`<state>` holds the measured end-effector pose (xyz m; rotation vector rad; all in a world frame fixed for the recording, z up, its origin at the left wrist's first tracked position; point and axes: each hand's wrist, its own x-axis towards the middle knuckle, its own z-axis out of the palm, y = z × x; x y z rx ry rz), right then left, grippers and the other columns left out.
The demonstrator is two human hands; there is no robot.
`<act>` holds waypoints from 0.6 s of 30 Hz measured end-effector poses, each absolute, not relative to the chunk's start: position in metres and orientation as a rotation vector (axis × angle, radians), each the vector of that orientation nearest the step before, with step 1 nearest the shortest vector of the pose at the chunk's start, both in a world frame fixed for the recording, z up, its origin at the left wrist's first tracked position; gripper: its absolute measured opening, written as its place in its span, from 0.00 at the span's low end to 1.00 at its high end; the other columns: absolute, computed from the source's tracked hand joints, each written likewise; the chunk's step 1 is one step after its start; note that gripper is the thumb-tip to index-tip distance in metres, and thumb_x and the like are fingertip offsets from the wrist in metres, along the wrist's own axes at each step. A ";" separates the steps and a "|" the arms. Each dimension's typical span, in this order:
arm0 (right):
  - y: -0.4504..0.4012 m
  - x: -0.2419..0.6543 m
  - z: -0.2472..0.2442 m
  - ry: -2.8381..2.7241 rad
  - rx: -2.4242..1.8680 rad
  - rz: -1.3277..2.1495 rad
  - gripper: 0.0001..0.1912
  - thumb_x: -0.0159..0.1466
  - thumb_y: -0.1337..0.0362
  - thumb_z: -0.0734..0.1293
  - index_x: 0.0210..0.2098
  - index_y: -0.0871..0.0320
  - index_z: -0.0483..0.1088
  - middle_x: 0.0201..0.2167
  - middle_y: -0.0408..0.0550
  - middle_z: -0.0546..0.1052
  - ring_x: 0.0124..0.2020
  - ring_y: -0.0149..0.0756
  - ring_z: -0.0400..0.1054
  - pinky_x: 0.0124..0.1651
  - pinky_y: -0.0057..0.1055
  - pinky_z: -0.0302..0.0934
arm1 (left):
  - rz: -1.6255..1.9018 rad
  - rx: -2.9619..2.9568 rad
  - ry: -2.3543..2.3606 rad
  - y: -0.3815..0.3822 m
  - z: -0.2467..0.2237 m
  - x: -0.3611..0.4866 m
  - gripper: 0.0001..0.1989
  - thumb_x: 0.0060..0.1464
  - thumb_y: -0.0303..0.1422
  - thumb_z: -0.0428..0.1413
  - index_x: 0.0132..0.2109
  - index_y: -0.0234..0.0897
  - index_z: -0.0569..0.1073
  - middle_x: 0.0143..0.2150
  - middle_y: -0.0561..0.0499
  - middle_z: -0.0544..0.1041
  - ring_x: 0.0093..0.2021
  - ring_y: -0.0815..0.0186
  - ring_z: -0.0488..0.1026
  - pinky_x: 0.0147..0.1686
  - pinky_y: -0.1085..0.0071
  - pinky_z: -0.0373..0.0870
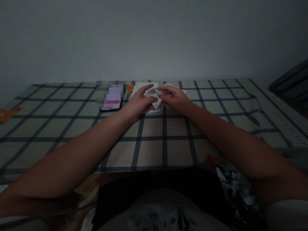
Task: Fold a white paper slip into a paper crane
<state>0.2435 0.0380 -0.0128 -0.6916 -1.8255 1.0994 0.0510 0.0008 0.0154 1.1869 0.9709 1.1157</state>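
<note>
Between my two hands is a small folded piece of white paper [157, 103], raised a little over the table. My left hand [141, 100] grips its left side, with the thumb in front and the index finger stretched along the far side. On the right, my right hand [173, 96] pinches the paper's upper corner between thumb and fingers. Beneath and behind the hands lie flat white sheets [139, 86], partly covered by them. How the paper is folded inside my fingers is hard to make out in the dim light.
A phone [113, 97] with a lit, blurred screen lies left of my hands. The table has a checked cloth [154, 147] with orange patterns [9, 115]. A plain wall [154, 38] rises behind it. Something dark and slatted [292, 77] stands at the right.
</note>
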 end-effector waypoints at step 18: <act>0.040 0.244 -0.014 -1.798 -0.755 1.074 0.23 0.67 0.57 0.69 0.58 0.58 0.68 0.41 0.50 0.80 0.36 0.35 0.76 0.44 0.37 0.75 | 1.057 1.196 0.957 -0.004 0.016 0.051 0.43 0.47 0.21 0.65 0.70 0.40 0.65 0.44 0.46 0.82 0.33 0.68 0.80 0.35 0.71 0.80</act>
